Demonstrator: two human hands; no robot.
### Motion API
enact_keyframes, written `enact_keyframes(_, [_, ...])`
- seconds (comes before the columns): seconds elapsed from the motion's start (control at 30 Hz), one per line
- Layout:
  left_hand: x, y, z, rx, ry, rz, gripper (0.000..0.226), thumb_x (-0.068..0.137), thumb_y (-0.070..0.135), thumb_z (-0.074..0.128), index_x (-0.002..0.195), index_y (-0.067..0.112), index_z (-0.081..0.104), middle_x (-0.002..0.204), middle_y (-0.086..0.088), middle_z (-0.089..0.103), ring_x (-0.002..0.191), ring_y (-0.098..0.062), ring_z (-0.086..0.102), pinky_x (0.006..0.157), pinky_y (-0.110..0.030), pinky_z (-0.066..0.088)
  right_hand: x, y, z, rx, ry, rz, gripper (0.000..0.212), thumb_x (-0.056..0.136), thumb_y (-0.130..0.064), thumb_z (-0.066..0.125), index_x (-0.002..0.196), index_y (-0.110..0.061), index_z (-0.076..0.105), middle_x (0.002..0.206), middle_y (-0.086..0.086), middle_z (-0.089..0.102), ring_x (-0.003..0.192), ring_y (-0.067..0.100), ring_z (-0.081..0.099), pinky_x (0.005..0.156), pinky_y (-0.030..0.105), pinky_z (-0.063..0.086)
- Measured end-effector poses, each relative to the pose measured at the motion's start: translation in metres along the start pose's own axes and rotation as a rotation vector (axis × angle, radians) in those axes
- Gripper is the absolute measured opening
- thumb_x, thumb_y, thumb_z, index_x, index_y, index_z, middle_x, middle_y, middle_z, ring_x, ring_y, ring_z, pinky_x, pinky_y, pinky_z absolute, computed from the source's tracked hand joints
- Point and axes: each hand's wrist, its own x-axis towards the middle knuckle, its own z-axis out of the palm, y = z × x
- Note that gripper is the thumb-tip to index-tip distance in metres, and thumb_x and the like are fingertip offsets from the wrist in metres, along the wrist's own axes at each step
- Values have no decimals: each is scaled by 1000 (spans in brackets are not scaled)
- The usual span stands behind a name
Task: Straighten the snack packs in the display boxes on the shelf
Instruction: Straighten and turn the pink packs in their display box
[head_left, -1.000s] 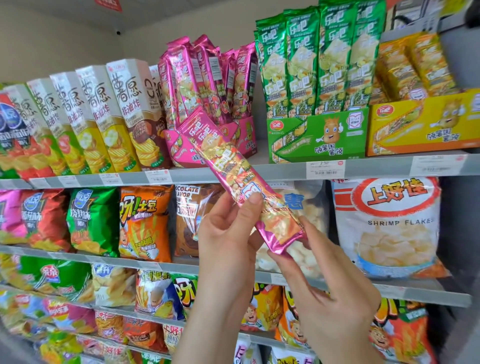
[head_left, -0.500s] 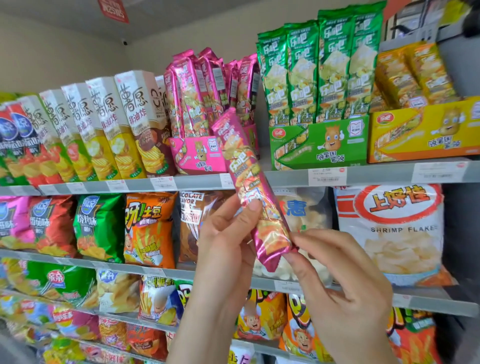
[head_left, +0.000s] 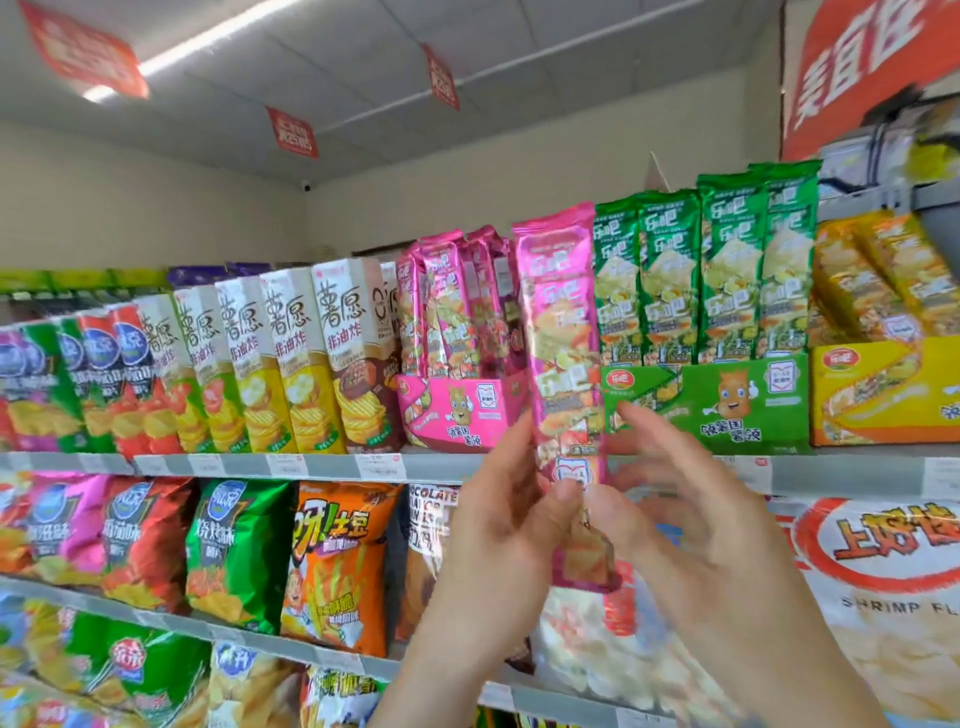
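A long pink snack pack (head_left: 563, 364) stands upright in front of the shelf, between the pink display box (head_left: 457, 413) and the green display box (head_left: 727, 402). My left hand (head_left: 498, 525) grips its lower part, thumb on the front. My right hand (head_left: 691, 530) pinches the pack's lower right side, its fingers spread behind it. Several pink packs (head_left: 452, 301) lean in the pink box. Green packs (head_left: 701, 275) stand straight in the green box.
A yellow display box (head_left: 883, 389) with yellow packs sits at the right. Tall white chip cartons (head_left: 291, 358) line the shelf to the left. Chip bags (head_left: 332, 566) fill the lower shelves, with a large shrimp-flakes bag (head_left: 883, 597) at the right.
The pink pack went from tilted to upright and rose to the level of the display boxes. Both hands lifted with it, and the view tipped upward.
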Motion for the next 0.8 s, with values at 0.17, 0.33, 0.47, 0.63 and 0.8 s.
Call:
enact_keyframes(0.17, [27,5,-16,104,-94,73,42,91,22,58,131,33,55,113,14,70,101,-5,64,85,-27,54,66,-15,11,-5,11,-142,66,82,-13,77,122,-57,48,98,-23,71,85,-2,69,70,13,53])
enact_keyframes(0.33, [76,35,-45,469,93,303,43,85,44,61,128,39,56,121,14,64,114,-1,58,93,-27,51,117,-31,18,-144,91,-224,109,80,-6,76,145,-56,5,111,-14,62,93,6,68,79,22,56])
enact_keyframes(0.47, [132,57,-70,879,400,525,54,85,42,68,134,23,51,129,6,53,122,-13,45,104,-29,37,158,-50,30,-395,244,-340,110,83,-9,72,150,-46,-7,132,7,52,111,26,60,93,48,51])
enact_keyframes(0.63, [175,46,-81,932,270,330,81,78,53,73,144,28,34,138,1,47,125,-16,45,92,-23,34,191,-47,47,-554,385,-411,103,84,-9,73,155,-30,1,133,11,44,100,15,54,77,25,37])
enact_keyframes(0.8, [185,20,-81,902,140,362,78,75,45,79,139,29,36,120,7,62,96,-10,61,78,-28,50,205,-23,59,-630,373,-342,107,82,-13,76,154,-32,-1,128,8,50,93,21,57,74,27,35])
